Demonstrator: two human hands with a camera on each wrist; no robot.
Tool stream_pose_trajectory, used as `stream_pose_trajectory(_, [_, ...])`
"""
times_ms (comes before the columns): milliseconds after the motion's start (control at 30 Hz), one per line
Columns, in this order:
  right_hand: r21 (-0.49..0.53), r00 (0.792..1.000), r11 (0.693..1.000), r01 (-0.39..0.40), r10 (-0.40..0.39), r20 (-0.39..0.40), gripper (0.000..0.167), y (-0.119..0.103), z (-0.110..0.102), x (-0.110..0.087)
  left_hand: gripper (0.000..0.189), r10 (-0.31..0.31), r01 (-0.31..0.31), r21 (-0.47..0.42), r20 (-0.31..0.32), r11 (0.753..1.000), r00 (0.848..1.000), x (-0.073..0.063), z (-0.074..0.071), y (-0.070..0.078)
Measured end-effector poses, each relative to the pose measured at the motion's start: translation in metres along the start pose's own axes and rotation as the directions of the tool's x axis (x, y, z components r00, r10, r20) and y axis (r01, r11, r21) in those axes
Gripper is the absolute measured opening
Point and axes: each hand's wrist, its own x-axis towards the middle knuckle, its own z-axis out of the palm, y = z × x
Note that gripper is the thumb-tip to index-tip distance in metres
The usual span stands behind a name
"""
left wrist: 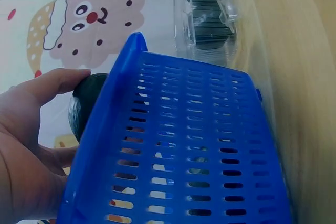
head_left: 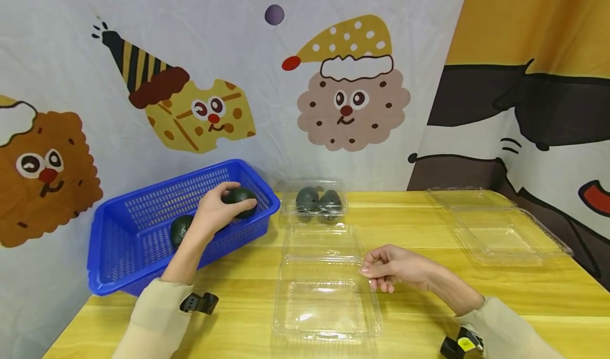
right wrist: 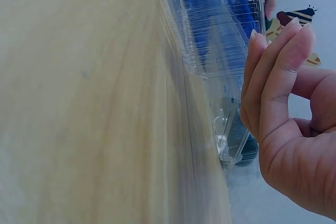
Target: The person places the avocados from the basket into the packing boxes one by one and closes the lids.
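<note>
My left hand (head_left: 216,211) grips a dark green avocado (head_left: 243,204) over the right end of a blue plastic basket (head_left: 102,258). Another avocado (head_left: 180,231) lies inside the basket. In the left wrist view the basket wall partly hides the held avocado (left wrist: 86,103). A clear plastic clamshell box (head_left: 281,306) stands with its lid folded back on the table in front of me. By its right edge is my right hand (head_left: 395,268), fingers loosely bent and holding nothing; whether the fingertips touch the rim I cannot tell.
Behind the clamshell, a closed clear box (head_left: 286,203) with two avocados stands by the wall cloth (head_left: 276,110). More clear clamshell boxes (head_left: 500,237) lie at the right of the wooden table (head_left: 410,327).
</note>
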Motion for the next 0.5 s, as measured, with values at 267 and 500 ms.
stream_pose_trajectory(267, [0.007, 1.000, 1.000, -0.003, 0.003, -0.003, 0.022, -0.001, 0.000, -0.001, 0.076, 0.020, -0.019, 0.027, -0.005, 0.999, 1.000, -0.004, 0.001, 0.006])
stream_pose_trajectory(500, [0.006, 1.000, 1.000, -0.005, 0.005, -0.005, 0.021, -0.001, 0.001, -0.001, 0.076, 0.042, -0.041, 0.057, -0.016, 0.998, 0.999, -0.009, 0.003, 0.014])
